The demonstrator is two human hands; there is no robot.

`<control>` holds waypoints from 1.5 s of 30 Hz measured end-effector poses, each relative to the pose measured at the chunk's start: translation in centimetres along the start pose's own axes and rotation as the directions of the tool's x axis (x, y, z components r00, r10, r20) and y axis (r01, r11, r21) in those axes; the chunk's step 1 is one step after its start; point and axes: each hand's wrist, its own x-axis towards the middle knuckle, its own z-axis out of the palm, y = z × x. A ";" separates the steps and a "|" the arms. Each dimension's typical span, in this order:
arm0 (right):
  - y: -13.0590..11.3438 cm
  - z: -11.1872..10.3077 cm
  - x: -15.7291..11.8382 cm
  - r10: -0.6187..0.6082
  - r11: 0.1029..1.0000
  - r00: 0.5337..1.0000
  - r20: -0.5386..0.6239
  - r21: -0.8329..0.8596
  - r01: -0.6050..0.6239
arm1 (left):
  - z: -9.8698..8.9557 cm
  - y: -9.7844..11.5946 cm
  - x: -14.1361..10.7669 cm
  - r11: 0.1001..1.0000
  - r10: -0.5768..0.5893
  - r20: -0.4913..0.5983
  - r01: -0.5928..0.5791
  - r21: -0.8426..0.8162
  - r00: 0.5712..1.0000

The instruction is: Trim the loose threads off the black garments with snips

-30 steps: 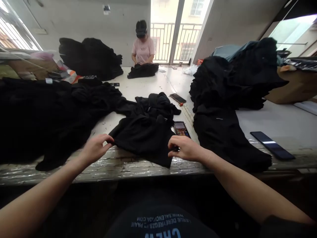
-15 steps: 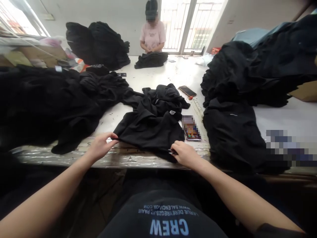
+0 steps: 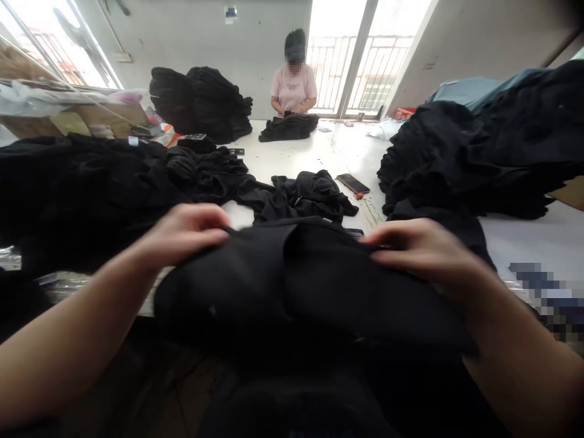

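A black garment point(image 3: 255, 274) hangs spread between my two hands, raised over the front edge of the table. My left hand point(image 3: 189, 231) pinches its upper left edge between thumb and fingers. At the upper right edge, my right hand point(image 3: 410, 240) grips the cloth the same way, slightly blurred. What kind of garment it is I cannot tell. Just beyond it, a crumpled black garment point(image 3: 314, 191) lies on the white table point(image 3: 292, 157).
Black garments lie heaped at the left point(image 3: 82, 182), with a tall dark stack point(image 3: 460, 146) at the right. A phone point(image 3: 353, 183) rests past the crumpled garment. Across the table a person in a pink shirt point(image 3: 294, 91) handles a black cloth pile point(image 3: 288, 126).
Both hands have lifted the black garment off the table and brought it up and nearer to me. It now covers the lower middle and most of the nearer phone. The view has tilted up.
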 end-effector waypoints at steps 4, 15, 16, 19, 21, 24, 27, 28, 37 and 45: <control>-1.0 -0.8 2.5 -0.030 0.978 0.996 -0.082 -0.209 0.013 | -0.6 0.0 2.3 0.992 0.060 -0.127 -0.045 0.120 0.990; -0.3 2.4 -2.0 -0.069 0.989 0.813 0.579 -0.066 0.131 | -1.6 -4.7 -2.1 0.957 -0.128 0.224 0.061 0.285 0.966; 0.1 3.1 -2.7 -0.019 0.995 0.748 0.663 -0.060 0.079 | -1.2 -5.6 -2.6 0.952 -0.195 0.352 0.089 0.294 0.915; 1.1 4.7 -3.0 0.093 0.995 0.747 0.659 -0.087 -0.046 | 0.9 -6.9 -2.6 0.952 -0.257 0.444 0.146 0.270 0.858; 2.1 6.2 -1.5 0.187 0.982 0.850 0.493 -0.117 -0.148 | 3.3 -6.7 -1.0 0.964 -0.195 0.322 0.121 0.237 0.926; 4.3 9.9 1.5 0.345 0.929 0.928 0.140 -0.188 -0.317 | 8.3 -6.1 3.0 0.980 -0.035 0.113 0.012 0.197 0.993; 6.5 14.0 3.4 0.393 0.884 0.918 0.053 -0.296 -0.361 | 13.1 -6.3 6.7 0.997 -0.025 0.022 0.023 0.069 0.999; 7.1 15.1 3.6 0.391 0.880 0.916 0.084 -0.326 -0.346 | 14.2 -6.5 7.6 0.997 -0.073 0.033 0.073 0.018 0.997; 9.2 13.8 2.7 0.278 0.949 0.960 0.026 -0.160 -0.270 | 12.3 -6.2 6.9 0.834 -0.322 0.312 0.424 -0.354 0.894; 9.1 12.9 2.6 0.330 0.942 0.942 -0.056 -0.039 -0.332 | 12.7 -5.2 6.4 0.598 -0.388 0.326 0.504 -0.622 0.862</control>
